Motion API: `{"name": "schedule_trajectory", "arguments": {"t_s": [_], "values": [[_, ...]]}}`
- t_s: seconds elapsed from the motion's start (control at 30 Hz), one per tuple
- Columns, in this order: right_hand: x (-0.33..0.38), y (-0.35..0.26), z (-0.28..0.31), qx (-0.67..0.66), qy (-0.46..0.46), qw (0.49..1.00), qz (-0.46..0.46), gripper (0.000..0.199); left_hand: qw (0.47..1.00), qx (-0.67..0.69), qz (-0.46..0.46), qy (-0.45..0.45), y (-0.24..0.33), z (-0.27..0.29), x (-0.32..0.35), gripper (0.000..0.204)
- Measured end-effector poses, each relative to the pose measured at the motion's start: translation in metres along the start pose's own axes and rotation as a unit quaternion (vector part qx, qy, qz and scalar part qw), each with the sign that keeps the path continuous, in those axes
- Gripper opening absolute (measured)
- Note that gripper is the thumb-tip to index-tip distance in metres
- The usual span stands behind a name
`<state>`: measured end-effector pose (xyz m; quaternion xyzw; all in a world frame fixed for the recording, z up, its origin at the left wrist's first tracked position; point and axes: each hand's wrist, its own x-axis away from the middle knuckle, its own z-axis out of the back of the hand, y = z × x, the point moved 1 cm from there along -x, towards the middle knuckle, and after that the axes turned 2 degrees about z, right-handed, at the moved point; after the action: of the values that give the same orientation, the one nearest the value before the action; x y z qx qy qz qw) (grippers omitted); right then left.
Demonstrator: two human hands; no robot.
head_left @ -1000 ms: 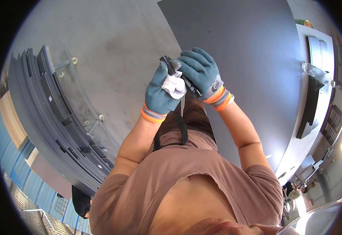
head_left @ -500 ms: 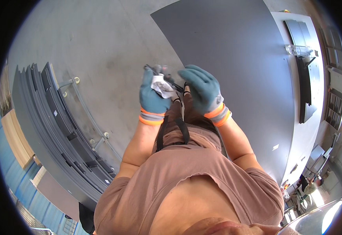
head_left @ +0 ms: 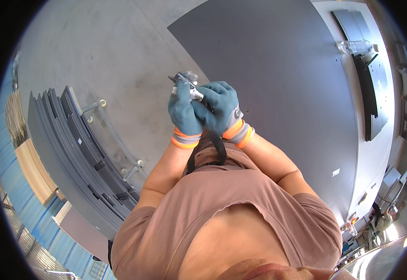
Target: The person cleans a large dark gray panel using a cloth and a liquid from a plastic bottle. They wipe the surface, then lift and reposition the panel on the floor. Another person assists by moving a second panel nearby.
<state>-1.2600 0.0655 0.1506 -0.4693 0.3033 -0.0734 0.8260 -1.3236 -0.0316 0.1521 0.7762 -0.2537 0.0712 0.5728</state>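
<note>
Both my hands wear teal gloves with grey and orange cuffs, and they meet in front of my waist. My left hand (head_left: 184, 112) is closed around a small bundle: a slim dark piece (head_left: 184, 79) sticks out at the top, beside a crumpled white scrap (head_left: 195, 94). Some shiny, partly see-through bits show behind it, too small to name. My right hand (head_left: 222, 105) presses against the bundle from the right with curled fingers. What its fingertips hold is hidden.
To my right lies a large dark grey panel (head_left: 278, 84) on a white table (head_left: 384, 93), which also bears a clear bottle (head_left: 356, 47) and dark strips (head_left: 365, 93). At left, several grey panels (head_left: 68, 158) stand upright beside a wheeled metal frame (head_left: 114, 137).
My right hand has come in from the right and closed against the bundle in my left hand. The view has shifted slightly.
</note>
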Motion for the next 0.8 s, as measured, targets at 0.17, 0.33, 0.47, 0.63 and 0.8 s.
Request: {"name": "schedule_trajectory", "arguments": {"t_s": [0.17,0.33,0.47,0.63,0.8], "values": [[-0.008,0.003,0.011,0.02,-0.044,0.999,0.004,0.02,0.993,0.079,0.084,-0.022,0.0,-0.007,-0.014,0.037],[0.008,0.005,0.026,-0.049,-0.027,0.998,0.011,0.028,0.99,0.101,0.102,-0.009,0.026,0.0,-0.054,0.036],[0.034,0.029,0.047,0.141,0.03,0.985,-0.098,0.023,0.994,0.05,0.081,0.047,0.04,0.025,-0.094,0.035],[0.076,0.101,0.06,0.368,0.054,0.904,-0.21,0.025,0.994,-0.008,0.099,0.043,0.046,0.049,-0.121,0.036],[0.068,0.129,0.029,0.351,0.012,0.885,-0.305,0.038,0.992,-0.035,0.119,0.038,0.05,0.073,-0.141,0.037]]}}
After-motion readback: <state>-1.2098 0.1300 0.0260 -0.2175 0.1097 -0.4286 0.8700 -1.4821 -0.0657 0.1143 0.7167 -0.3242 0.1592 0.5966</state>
